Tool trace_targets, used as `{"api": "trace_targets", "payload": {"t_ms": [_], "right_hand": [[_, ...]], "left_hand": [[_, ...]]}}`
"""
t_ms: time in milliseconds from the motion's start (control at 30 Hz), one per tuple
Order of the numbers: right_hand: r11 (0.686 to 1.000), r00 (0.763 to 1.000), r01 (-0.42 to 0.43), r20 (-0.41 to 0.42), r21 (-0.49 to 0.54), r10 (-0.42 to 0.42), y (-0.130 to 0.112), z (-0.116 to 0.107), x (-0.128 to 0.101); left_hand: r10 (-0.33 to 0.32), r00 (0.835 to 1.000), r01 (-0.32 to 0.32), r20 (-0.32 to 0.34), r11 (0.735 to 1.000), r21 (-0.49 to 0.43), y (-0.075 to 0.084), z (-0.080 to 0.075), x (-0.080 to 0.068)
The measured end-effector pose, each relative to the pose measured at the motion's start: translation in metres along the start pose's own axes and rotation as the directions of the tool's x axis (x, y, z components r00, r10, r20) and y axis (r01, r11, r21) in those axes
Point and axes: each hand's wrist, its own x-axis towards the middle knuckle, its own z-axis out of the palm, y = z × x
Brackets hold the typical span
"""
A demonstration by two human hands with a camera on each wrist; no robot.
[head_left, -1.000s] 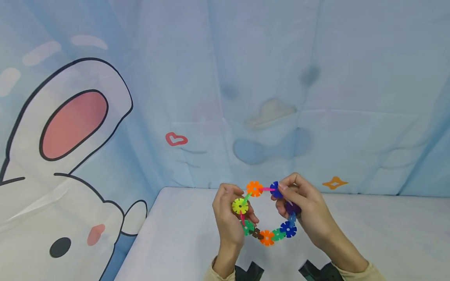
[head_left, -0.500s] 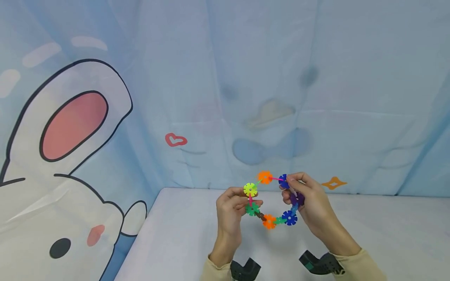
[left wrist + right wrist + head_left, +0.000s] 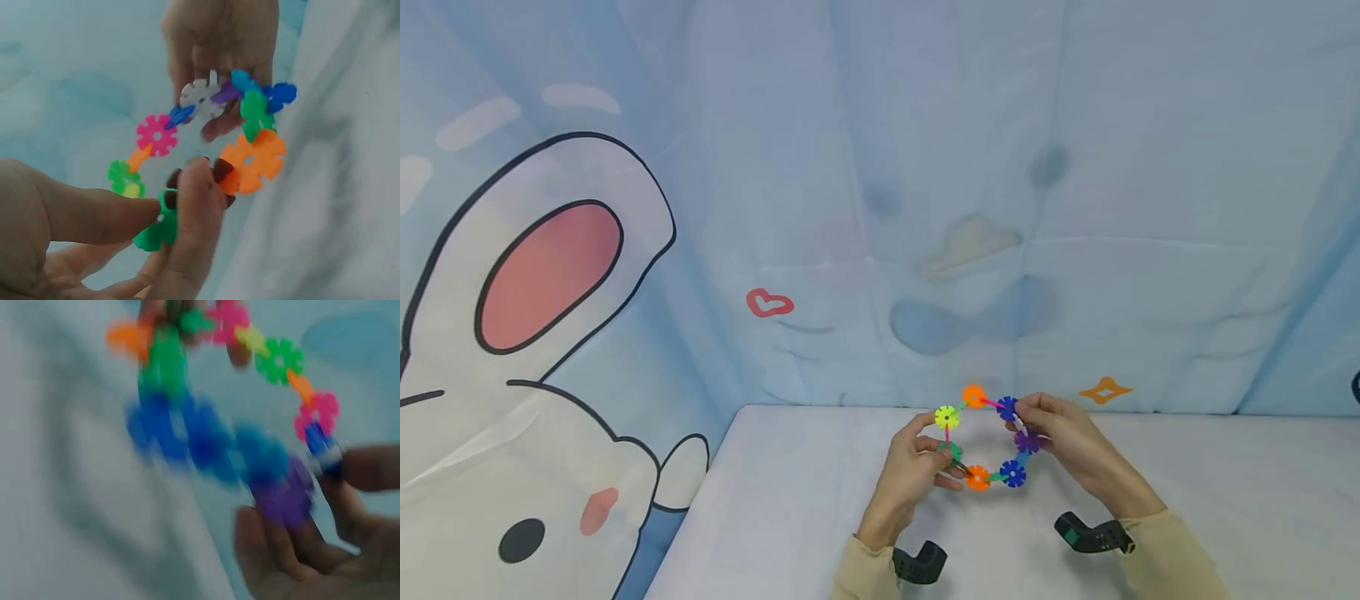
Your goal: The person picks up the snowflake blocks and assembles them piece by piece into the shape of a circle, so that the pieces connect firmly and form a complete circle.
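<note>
A ring of interlocking plastic snowflake discs (image 3: 977, 478) in several colours is held up between both hands over the table. My left hand (image 3: 908, 473) pinches its left side with thumb and fingers, at the green disc (image 3: 149, 239) and the brown disc (image 3: 223, 170). On the other side, my right hand (image 3: 1071, 437) pinches the dark blue disc (image 3: 322, 442) next to the white disc (image 3: 199, 99). Its other fingers lie near the purple disc (image 3: 284, 499). The yellow disc (image 3: 947, 417) and the top orange disc (image 3: 974, 395) stand free of the fingers.
A white-covered table (image 3: 790, 500) lies beneath the hands. Behind it hangs a light blue curtain (image 3: 880, 125) with a printed rabbit (image 3: 467, 467) at the left. Black wrist cameras (image 3: 921, 564) stick out from both sleeves.
The ring rises, then comes down a little and ends further right. My left hand shifts its hold from beside the yellow disc to the green and brown discs. My right hand keeps its pinch.
</note>
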Motion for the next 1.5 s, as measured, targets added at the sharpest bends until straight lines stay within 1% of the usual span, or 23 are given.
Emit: {"api": "trace_targets", "payload": {"t_ms": [33,100,133,233,333,400,433,533,633,733,800,933,1033,1100,1167,1333,1400,1500], "right_hand": [[0.996,1.0,-0.011,0.005,-0.094,0.011,0.005,-0.004,0.001],[0.969,0.999,-0.018,0.026,-0.246,0.025,0.013,-0.014,0.001],[0.952,0.999,-0.022,0.035,-0.304,0.035,0.017,-0.019,0.001],[0.905,0.997,-0.036,0.049,-0.425,0.063,0.027,-0.031,0.001],[0.872,0.997,-0.036,0.048,-0.489,0.068,0.034,-0.037,0.002],[0.855,0.997,-0.021,0.047,-0.518,0.053,0.038,-0.039,0.003],[0.846,0.998,0.0,0.055,-0.532,0.034,0.04,-0.04,0.003],[0.836,0.999,0.016,0.047,-0.548,0.011,0.042,-0.042,0.004],[0.843,0.999,0.018,0.049,-0.537,0.01,0.044,-0.044,0.004],[0.877,0.998,-0.012,0.049,-0.48,0.04,0.048,-0.049,0.004],[0.904,0.996,-0.011,0.071,-0.427,0.046,0.053,-0.054,0.004],[0.958,0.992,0.009,0.119,-0.288,0.026,0.065,-0.066,0.004],[0.98,0.989,0.032,0.146,-0.196,-0.004,0.072,-0.075,0.005],[0.986,0.988,0.035,0.157,-0.162,-0.009,0.075,-0.078,0.006],[0.987,0.984,0.039,0.18,-0.158,-0.01,0.076,-0.078,0.007],[0.978,0.978,0.037,0.209,-0.207,0.007,0.075,-0.074,0.007],[0.973,0.974,0.044,0.225,-0.225,0.008,0.074,-0.075,0.006],[0.969,0.96,0.072,0.279,-0.237,-0.003,0.073,-0.077,0.004]], "left_hand": [[-0.008,1.0,0.008,-0.018,1.0,-0.006,-0.004,-0.001,0.002],[-0.021,0.998,0.02,-0.055,1.0,-0.017,-0.013,-0.002,0.005],[-0.027,0.997,0.026,-0.074,0.999,-0.021,-0.018,-0.003,0.006],[-0.043,0.992,0.039,-0.122,0.999,-0.032,-0.03,-0.002,0.011],[-0.07,0.988,0.066,-0.136,0.997,-0.036,-0.042,-0.002,0.014],[-0.076,0.988,0.07,-0.132,0.996,-0.051,-0.049,-0.002,0.017],[-0.078,0.989,0.07,-0.128,0.996,-0.06,-0.052,-0.003,0.018],[-0.045,0.991,0.034,-0.125,0.996,-0.084,-0.059,-0.004,0.022],[-0.013,0.993,0.003,-0.113,0.996,-0.086,-0.065,-0.006,0.025],[-0.004,0.995,-0.003,-0.097,0.997,-0.074,-0.068,-0.008,0.026],[0.002,0.996,-0.007,-0.085,0.998,-0.063,-0.069,-0.008,0.026],[0.019,0.997,-0.023,-0.08,0.999,-0.042,-0.07,-0.008,0.026],[0.03,0.996,-0.032,-0.087,0.999,-0.029,-0.071,-0.008,0.026],[0.037,0.995,-0.039,-0.097,0.999,-0.016,-0.072,-0.008,0.027],[0.054,0.992,-0.054,-0.111,0.999,0.003,-0.073,-0.008,0.027],[0.096,0.984,-0.09,-0.152,0.995,0.047,-0.075,-0.004,0.028],[0.099,0.98,-0.09,-0.171,0.994,0.057,-0.075,-0.001,0.029],[0.111,0.974,-0.098,-0.196,0.992,0.076,-0.075,0.003,0.031]]}}
